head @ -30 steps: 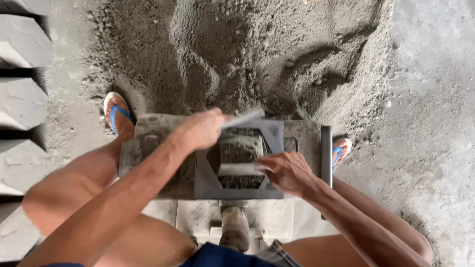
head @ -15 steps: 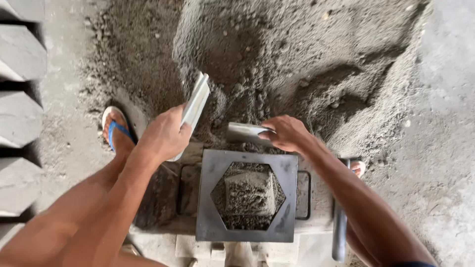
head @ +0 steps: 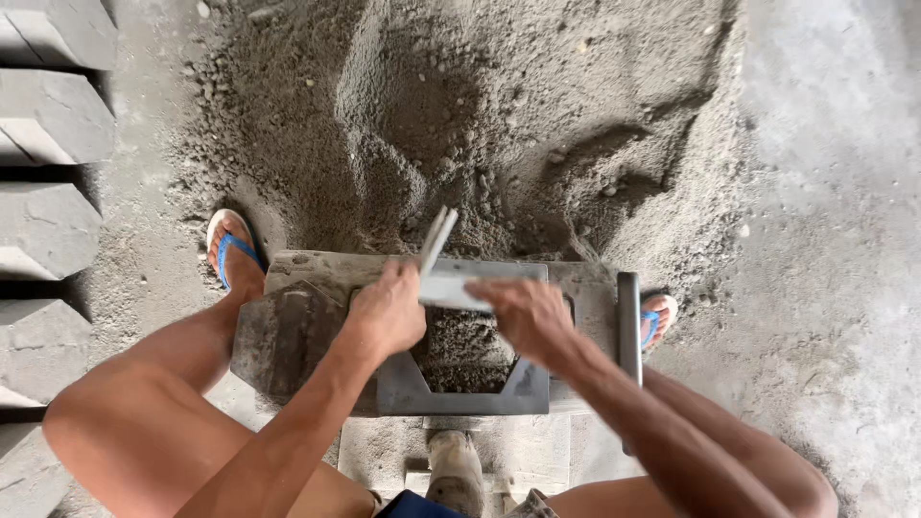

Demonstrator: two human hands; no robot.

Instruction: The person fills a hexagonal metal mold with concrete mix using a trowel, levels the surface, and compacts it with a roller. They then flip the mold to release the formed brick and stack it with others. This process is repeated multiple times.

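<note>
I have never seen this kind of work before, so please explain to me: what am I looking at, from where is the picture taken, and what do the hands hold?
The picture comes from a camera worn on the person's head, looking straight down. You see two bare arms, knees, and feet in blue sandals. Between the feet stands a grey metal mould with an opening filled with a damp, sandy grey mix. Beyond it lies a big pile of the same mix. The left hand grips a flat metal strip that tilts upward. The right hand presses on a second flat metal piece lying across the mould's top. Finished grey blocks sit in a row at the left edge.
</note>
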